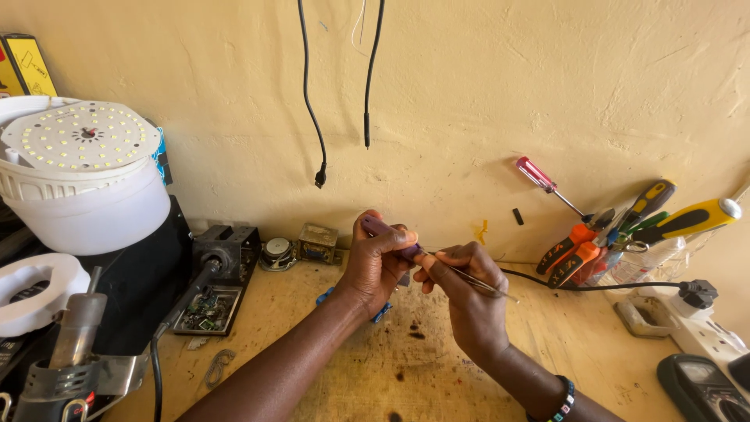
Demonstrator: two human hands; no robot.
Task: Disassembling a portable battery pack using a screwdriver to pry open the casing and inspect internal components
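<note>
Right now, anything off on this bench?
Two black cables dangle loose down the wall, plugged into nothing. Dark stains mark the wooden bench. The left hand and right hand look normal.

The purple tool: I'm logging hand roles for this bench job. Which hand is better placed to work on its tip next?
Probably the right hand: it holds metal tweezers beside the tip of the purple tool. The left hand is wrapped around the tool's body, steadying it.
</note>
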